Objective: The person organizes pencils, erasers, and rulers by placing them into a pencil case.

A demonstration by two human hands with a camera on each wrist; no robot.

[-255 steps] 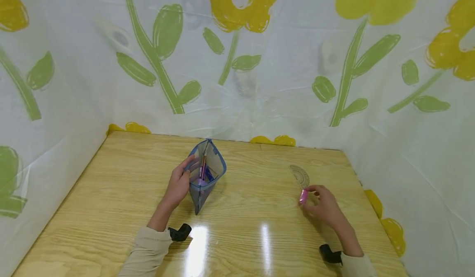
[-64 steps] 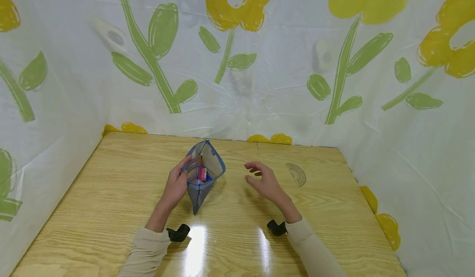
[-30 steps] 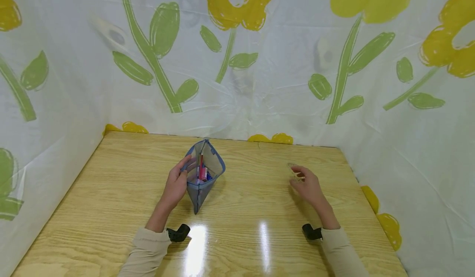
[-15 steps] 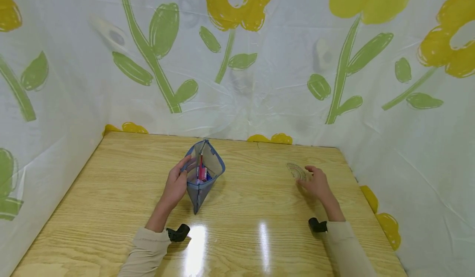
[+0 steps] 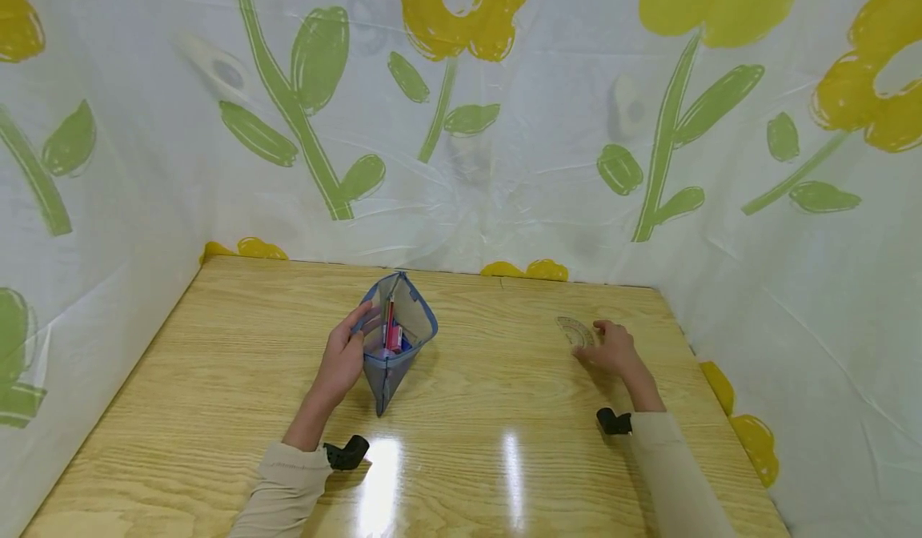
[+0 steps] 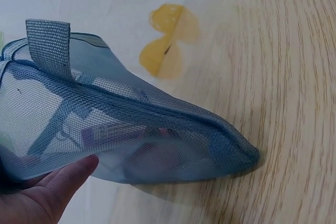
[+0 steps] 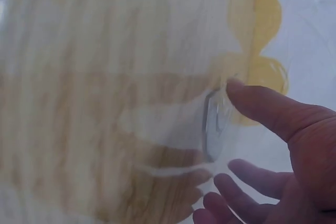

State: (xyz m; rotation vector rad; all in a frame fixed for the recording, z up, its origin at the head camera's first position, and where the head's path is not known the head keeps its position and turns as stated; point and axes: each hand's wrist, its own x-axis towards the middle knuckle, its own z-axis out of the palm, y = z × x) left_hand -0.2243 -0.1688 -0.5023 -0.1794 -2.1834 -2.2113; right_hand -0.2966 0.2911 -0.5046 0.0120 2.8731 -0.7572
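In the head view my left hand [image 5: 344,355] grips the side of a blue mesh pencil pouch [image 5: 389,374], holding its mouth wide. Inside lie a red pencil [image 5: 390,314], a pink eraser [image 5: 394,338] and something blue. The left wrist view shows the thumb [image 6: 79,174] against the mesh pouch [image 6: 173,129], whose contents show dimly through it. My right hand [image 5: 612,351] is down at a clear protractor [image 5: 572,331] on the table. In the right wrist view the thumb tip overlaps one end of the protractor [image 7: 212,129], while the loosely bent fingers [image 7: 252,177] are near the other end.
A wood-grain table [image 5: 468,410] carries bright light reflections near its front. White cloth [image 5: 547,138] printed with yellow flowers encloses the back and both sides. Black wrist mounts [image 5: 347,452] stick out from both sleeves.
The pink eraser, earlier in my right hand, now lies in the pouch. My right hand went back right to the protractor and has closed slightly about it. The left hand keeps still.
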